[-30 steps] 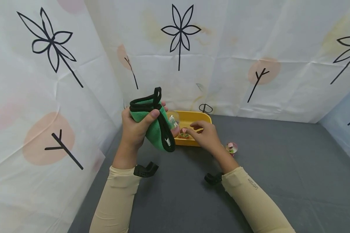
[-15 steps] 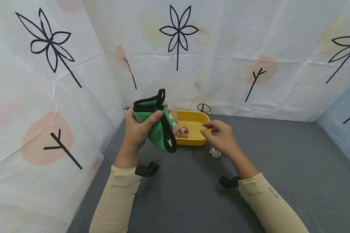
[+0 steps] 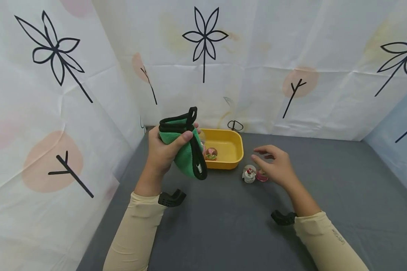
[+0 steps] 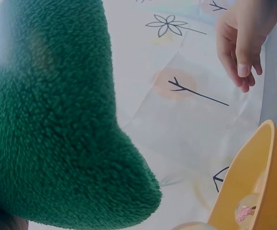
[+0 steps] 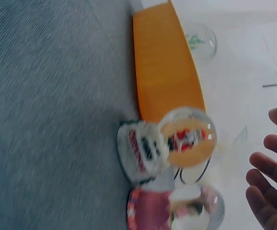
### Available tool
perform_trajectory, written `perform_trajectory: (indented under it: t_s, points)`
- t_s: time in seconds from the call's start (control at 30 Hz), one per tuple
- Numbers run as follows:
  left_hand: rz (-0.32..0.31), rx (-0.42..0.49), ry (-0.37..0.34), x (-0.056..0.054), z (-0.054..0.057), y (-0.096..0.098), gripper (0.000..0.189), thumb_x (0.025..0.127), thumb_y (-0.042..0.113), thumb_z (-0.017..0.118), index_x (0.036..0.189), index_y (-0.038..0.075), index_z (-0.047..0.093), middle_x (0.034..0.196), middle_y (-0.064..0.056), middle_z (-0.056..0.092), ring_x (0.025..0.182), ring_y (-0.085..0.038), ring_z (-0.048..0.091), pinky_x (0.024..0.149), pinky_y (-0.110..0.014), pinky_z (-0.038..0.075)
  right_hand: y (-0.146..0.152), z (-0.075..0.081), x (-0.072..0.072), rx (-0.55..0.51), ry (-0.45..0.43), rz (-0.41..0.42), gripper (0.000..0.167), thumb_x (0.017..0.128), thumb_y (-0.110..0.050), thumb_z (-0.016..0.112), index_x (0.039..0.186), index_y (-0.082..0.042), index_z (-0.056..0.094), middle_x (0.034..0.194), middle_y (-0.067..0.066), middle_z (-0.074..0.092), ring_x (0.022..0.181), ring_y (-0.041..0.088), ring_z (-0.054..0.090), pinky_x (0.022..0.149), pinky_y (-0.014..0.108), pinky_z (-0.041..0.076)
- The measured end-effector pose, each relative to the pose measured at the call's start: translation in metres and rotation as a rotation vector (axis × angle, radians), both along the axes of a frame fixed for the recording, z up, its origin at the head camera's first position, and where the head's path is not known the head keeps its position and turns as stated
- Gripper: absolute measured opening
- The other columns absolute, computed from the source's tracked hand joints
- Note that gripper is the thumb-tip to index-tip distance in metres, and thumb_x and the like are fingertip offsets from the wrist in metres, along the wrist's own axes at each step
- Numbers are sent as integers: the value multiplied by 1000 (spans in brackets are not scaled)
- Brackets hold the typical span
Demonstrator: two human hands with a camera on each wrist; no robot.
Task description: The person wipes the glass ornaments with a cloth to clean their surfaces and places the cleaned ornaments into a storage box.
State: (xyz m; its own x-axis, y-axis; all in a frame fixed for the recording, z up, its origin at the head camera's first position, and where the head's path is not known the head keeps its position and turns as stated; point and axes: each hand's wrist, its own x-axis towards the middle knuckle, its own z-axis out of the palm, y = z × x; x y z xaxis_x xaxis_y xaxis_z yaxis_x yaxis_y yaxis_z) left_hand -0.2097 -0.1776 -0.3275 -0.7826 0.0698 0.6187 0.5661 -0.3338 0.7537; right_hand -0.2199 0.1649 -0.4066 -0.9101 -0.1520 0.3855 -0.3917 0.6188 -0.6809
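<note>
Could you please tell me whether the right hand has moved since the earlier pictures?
Yes. The right hand has drawn back rightward from the yellow tub and is now beside two snow globes.

Setting: a staged recording booth, not a lived-in room. White sheets (image 3: 291,56) printed with black flowers and peach dots hang creased as 3 walls. Flat grey mat (image 3: 342,195) for a floor. Props only: 1 yellow tub (image 3: 235,145), 2 small snow globes (image 3: 254,175) beside it.
</note>
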Motion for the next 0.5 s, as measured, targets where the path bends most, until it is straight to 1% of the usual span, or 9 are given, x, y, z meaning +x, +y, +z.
perform_trajectory:
  t_s: [0.17,0.27,0.43,0.5]
  points:
    - [-13,-15,16,-1,-3,2,47,90,19,87,125,-5,69,110,-21,78,91,-31,80,84,-43,68,13,-6,4,6,-15,-11,27,103,-20,73,124,-3,74,125,19,71,119,37,65,102,63,55]
    - [-9,-27,17,-1,-3,4,47,90,19,87,125,-6,69,109,-18,79,92,-31,80,85,-42,68,21,-9,5,14,-30,-11,30,103,-19,73,128,-3,73,128,19,70,121,38,64,103,63,55]
    - [3,-36,8,-2,-3,6,46,89,19,88,124,-5,70,108,-16,80,91,-30,79,85,-41,68,33,-15,8,31,-73,14,40,101,-19,75,135,-1,67,134,21,68,125,39,62,104,64,55]
    - [-4,-35,8,-2,-4,8,45,89,18,88,123,-5,71,108,-19,80,90,-31,79,84,-41,68,37,-17,9,34,-98,30,44,100,-20,76,139,-1,65,137,22,67,127,40,61,104,65,55]
